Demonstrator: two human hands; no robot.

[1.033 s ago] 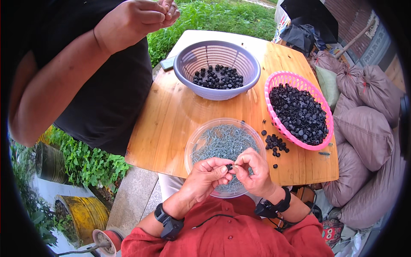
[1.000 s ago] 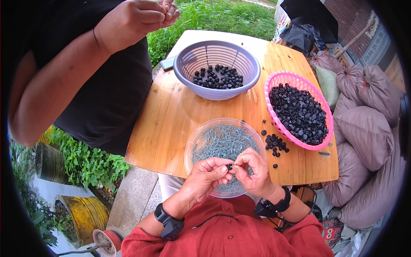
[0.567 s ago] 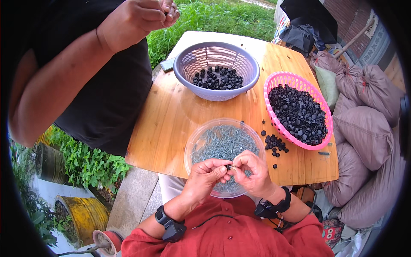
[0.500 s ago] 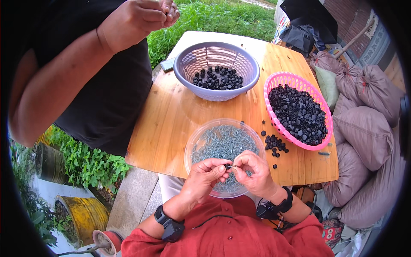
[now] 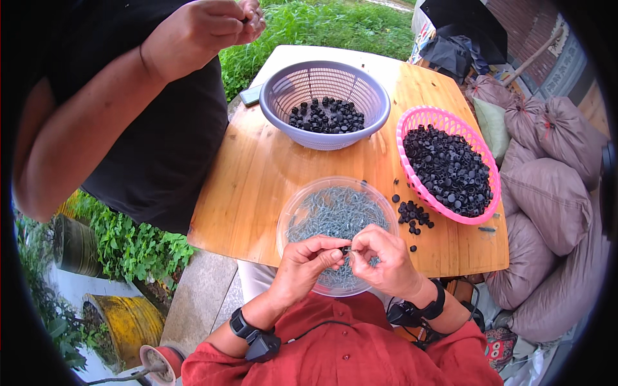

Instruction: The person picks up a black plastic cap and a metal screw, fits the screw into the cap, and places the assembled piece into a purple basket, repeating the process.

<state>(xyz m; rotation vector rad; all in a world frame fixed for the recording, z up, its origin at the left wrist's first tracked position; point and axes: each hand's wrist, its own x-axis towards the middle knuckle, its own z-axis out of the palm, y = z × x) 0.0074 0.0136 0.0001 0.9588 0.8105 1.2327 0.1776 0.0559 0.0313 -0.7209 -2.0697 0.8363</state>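
My left hand [image 5: 310, 262] pinches a small black cap [image 5: 346, 249] between thumb and forefinger. Fingertips of my right hand [image 5: 384, 260] meet it from the other side, closed on something too small to make out. Both hands hover over a round clear plastic tub [image 5: 281, 222] filled with thin grey metal pieces that look like screws [image 5: 331, 209]. Right of the tub, a loose little pile of black caps [image 5: 412, 212] lies on the wooden table [image 5: 238, 193].
A pink oval basket [image 5: 404, 138] heaped with black caps stands at the right. Farther back is a grey-purple colander [image 5: 380, 122] holding fewer caps, with a phone [image 5: 251, 96] beside it. A co-worker's hands [image 5: 212, 32] are at upper left. Stuffed sacks [image 5: 547, 199] line the right side.
My hands stay over the tub; the fingertips have drawn slightly closer around the black cap. The co-worker's hands have shifted a little to the left.
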